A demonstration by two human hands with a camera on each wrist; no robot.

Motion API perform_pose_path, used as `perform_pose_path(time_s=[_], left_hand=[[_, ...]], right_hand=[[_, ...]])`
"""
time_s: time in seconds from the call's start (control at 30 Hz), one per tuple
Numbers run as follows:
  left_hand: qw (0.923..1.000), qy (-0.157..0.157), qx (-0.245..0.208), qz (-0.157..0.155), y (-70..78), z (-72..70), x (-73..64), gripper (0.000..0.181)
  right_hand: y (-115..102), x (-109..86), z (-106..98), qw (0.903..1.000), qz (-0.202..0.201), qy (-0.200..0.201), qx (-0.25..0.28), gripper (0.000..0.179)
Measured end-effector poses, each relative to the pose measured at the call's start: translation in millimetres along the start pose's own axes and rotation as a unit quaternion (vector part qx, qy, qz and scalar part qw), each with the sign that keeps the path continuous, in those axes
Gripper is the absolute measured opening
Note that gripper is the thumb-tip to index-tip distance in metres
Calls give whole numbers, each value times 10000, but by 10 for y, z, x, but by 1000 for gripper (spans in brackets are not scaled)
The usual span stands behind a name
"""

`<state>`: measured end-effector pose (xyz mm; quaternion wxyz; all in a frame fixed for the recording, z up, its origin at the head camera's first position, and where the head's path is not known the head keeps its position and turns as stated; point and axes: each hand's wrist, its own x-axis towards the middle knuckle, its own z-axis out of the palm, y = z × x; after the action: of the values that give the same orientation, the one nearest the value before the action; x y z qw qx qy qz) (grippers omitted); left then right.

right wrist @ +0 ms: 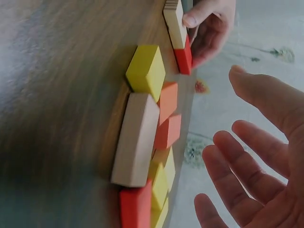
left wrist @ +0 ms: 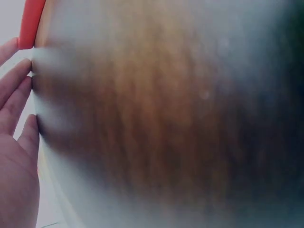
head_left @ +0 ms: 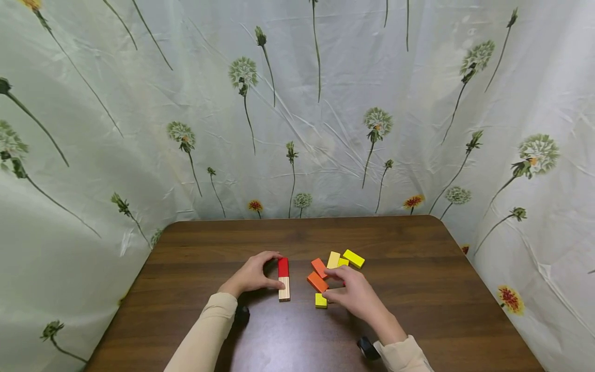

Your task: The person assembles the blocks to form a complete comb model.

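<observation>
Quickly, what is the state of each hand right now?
Left hand: open, touching a red block and an unpainted wooden block.
Right hand: open, holding nothing.

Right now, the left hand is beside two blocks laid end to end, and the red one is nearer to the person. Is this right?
Not quite: the head view shows the pale block nearer and the red block farther. The left hand is indeed beside them, and they lie end to end.
</observation>
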<state>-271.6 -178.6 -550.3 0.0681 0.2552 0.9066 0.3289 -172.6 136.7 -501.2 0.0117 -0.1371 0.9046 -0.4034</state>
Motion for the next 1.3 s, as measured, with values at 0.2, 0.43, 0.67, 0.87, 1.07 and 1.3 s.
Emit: perform_pose_path(time_s=[0.2, 0.43, 0.67, 0.87, 1.07, 1.3], left_hand=[[10000, 39, -61, -46, 3, 11, -6, 84], [9998, 68, -162, -95, 4, 17, -4, 85], [9998, 104, -127, -62, -10, 27, 0, 84], [9996, 151, -220, -69, -24, 24, -15, 85], [9996, 158, -214, -87, -28, 35, -7, 85], [9996, 148, -220, -97, -45, 39, 1, 86]], right_hand=[[86, -109, -29, 9986, 469, 175, -188, 51], [229, -243, -46, 9985, 337, 290, -331, 51], [311, -297, 3, 9948, 711, 655, -323, 47], [341, -315, 61, 9911, 872, 947, -339, 48], [375, -302, 110, 9893, 1070, 916, -390, 53], [387, -273, 162, 9856, 1421, 829, -385, 53]])
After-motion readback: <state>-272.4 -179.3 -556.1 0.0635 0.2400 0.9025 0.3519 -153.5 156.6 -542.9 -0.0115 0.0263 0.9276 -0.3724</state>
